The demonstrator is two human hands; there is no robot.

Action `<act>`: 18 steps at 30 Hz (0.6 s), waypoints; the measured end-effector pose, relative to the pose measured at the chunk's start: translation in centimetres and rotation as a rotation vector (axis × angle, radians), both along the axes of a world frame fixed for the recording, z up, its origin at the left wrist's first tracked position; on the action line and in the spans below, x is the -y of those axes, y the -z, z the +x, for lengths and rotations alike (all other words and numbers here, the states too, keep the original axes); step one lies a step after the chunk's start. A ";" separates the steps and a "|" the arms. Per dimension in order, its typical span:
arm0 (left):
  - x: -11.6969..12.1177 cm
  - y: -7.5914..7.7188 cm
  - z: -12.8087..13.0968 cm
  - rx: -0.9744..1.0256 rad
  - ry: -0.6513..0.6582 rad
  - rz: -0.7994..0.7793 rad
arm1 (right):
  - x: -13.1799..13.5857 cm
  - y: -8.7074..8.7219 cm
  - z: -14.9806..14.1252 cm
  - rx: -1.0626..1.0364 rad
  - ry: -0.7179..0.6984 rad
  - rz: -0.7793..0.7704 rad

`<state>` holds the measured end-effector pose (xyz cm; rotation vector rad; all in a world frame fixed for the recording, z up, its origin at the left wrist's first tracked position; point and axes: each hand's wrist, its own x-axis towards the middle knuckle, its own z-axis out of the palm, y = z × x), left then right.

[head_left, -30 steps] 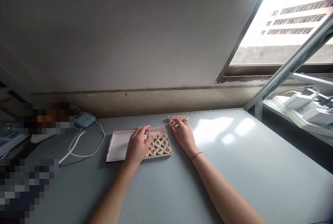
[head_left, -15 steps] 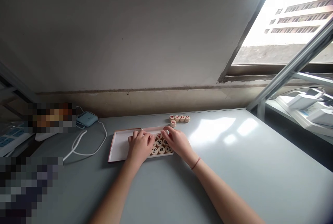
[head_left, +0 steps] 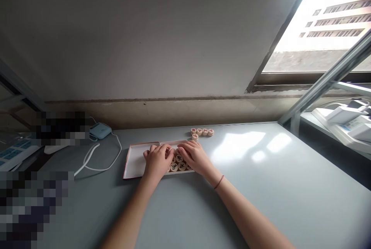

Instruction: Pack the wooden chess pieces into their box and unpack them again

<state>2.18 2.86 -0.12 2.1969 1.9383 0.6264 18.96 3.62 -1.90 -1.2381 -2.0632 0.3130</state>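
An open shallow box (head_left: 136, 161) with a white inside and red edge lies on the grey table; its right half holds round wooden xiangqi pieces (head_left: 181, 166) marked in black and red. My left hand (head_left: 156, 160) is over the middle of the box, fingers curled and pinching at a piece by the back row. From the right, my right hand (head_left: 197, 157) reaches in, its thumb and fingers closed around a piece beside the left fingertips. Both hands hide part of the pieces. Behind the box stand several stacked red-marked pieces (head_left: 205, 131).
At the left are a light-blue device (head_left: 100, 130) with a white cable (head_left: 118, 152) and a power strip (head_left: 17, 150). A wall runs along the table's back edge. Metal posts (head_left: 295, 114) and a shelf with white devices (head_left: 342, 119) stand at the right.
My right hand has shifted left, its fingertips now close to my left hand's and covering more pieces. The left fingers have curled in more. The whole view has moved slightly.
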 end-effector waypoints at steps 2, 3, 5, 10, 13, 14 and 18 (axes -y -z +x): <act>0.0 -0.4 0.1 0.079 -0.031 0.040 | 0.1 -0.2 0.1 -0.035 0.001 0.082; 0.0 -0.6 0.1 0.145 -0.033 0.049 | 0.1 -0.4 0.1 -0.045 -0.007 0.129; 0.1 -1.0 0.2 0.323 0.000 0.026 | 0.3 -0.7 0.0 -0.051 -0.032 0.208; 0.3 -1.2 0.6 0.726 0.122 -0.127 | 0.7 -1.1 -0.5 -0.096 -0.019 0.348; 0.1 -0.6 0.7 0.851 0.122 -0.176 | 0.5 -1.4 -0.3 -0.086 -0.015 0.383; -0.1 -0.4 0.6 0.895 0.107 -0.177 | 0.3 -1.5 0.0 -0.083 0.006 0.387; -0.7 -0.1 0.3 1.098 -0.013 -0.153 | -0.8 -1.7 3.3 -0.110 0.279 0.313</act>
